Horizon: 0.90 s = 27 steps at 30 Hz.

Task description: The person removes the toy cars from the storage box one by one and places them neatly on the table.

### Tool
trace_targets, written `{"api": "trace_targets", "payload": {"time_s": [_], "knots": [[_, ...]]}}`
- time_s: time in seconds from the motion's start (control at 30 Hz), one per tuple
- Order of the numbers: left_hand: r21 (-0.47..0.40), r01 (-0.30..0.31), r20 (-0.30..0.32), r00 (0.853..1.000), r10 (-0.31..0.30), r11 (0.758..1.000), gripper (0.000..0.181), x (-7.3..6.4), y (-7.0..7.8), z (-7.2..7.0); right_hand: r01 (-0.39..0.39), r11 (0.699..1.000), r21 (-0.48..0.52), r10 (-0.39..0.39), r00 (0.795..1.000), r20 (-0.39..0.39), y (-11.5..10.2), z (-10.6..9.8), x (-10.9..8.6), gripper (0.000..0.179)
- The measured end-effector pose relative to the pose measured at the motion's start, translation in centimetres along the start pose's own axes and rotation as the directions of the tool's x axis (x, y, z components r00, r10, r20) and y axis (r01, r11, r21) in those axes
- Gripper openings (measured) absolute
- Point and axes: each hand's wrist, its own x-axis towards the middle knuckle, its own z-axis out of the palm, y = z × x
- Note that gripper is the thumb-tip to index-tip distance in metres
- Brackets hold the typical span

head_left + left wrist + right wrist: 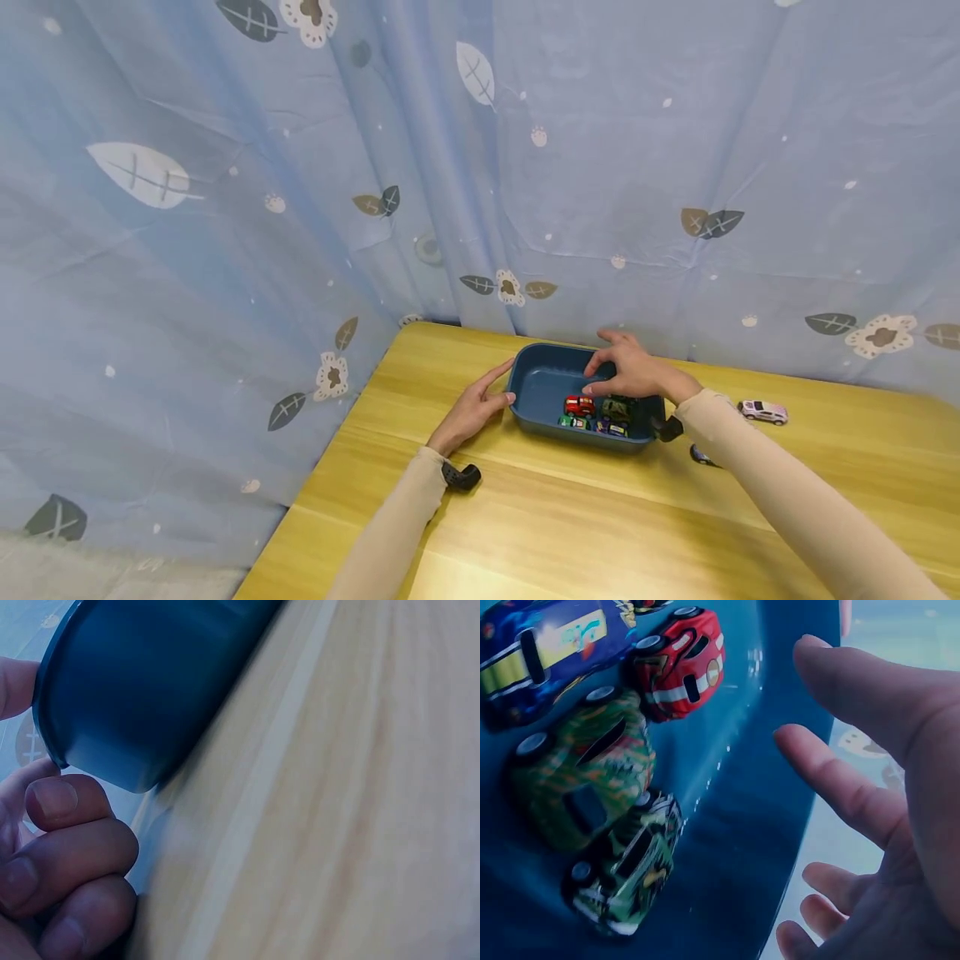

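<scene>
Hovering right hand (633, 373) over blue bin (542, 393) of toy cars (579, 407), fingers spread.
Apparently touching bin's left rim with left hand (472, 410), thumb and forefinger apart.

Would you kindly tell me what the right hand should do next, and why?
Perhaps move the right hand to the pink-and-white car and pick it up: the hand appears empty above the blue bin, which holds several toy cars with bare floor left, while that car lies outside on the table.
</scene>
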Motion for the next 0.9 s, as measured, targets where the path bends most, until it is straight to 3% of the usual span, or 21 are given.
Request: {"api": "trace_targets", "payload": {"time_s": [0.3, 0.9], "knots": [[-0.004, -0.004, 0.0, 1.0, 0.004, 1.0, 0.064, -0.2, -0.1, 0.1, -0.027, 0.994, -0.109, 0.029, 0.999, 0.015, 0.3, 1.6, 1.1, 0.022], [0.041, -0.02, -0.001, 1.0, 0.02, 0.999, 0.066, -0.3, 0.0, -0.1, -0.073, 0.986, -0.152, 0.082, 0.995, 0.055, -0.3, 2.1, 1.3, 0.026]]}}
